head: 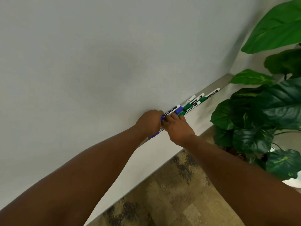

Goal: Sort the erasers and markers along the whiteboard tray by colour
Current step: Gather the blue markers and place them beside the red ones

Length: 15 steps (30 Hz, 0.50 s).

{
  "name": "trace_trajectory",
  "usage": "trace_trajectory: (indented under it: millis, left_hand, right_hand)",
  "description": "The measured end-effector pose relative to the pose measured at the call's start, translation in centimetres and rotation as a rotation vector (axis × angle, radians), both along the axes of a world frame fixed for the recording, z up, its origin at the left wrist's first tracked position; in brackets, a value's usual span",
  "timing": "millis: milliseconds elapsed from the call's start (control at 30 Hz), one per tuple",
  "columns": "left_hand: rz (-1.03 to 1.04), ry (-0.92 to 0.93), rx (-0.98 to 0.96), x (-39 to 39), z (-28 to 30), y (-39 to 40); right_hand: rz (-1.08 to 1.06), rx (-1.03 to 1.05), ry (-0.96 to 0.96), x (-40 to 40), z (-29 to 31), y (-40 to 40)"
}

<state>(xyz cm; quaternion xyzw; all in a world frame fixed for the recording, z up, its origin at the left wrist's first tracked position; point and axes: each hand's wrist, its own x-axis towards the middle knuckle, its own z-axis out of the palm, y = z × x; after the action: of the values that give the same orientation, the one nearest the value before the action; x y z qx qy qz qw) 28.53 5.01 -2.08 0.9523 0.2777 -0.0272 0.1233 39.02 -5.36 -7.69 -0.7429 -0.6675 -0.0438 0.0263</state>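
Observation:
Markers lie along the narrow metal whiteboard tray (219,81) under the grey-white board. My left hand (149,122) is closed around blue-capped markers (178,109); a blue cap (154,135) sticks out below the fist. My right hand (178,125) rests beside it, fingertips on a marker's white barrel and a green cap. Several green-capped markers (188,106) lie further right on the tray, one reaching to the far end (211,93). No eraser shows.
A large potted plant (263,111) with broad green leaves crowds the tray's right end. Its white pot (293,183) stands on the wood-pattern floor (171,193) below the board.

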Motion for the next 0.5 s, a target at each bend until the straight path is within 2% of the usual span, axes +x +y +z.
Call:
trace_trajectory:
  millis: [233,500]
  left_hand:
    - [0.048,0.057,0.065,2.0,0.0,-0.1]
    - [0.088,0.188,0.17,2.9,-1.5,-0.7]
  right_hand:
    - [0.071,0.202,0.021,3.5,0.2,-1.7]
    - [-0.078,0.164,0.101,10.7,1.9,-2.4]
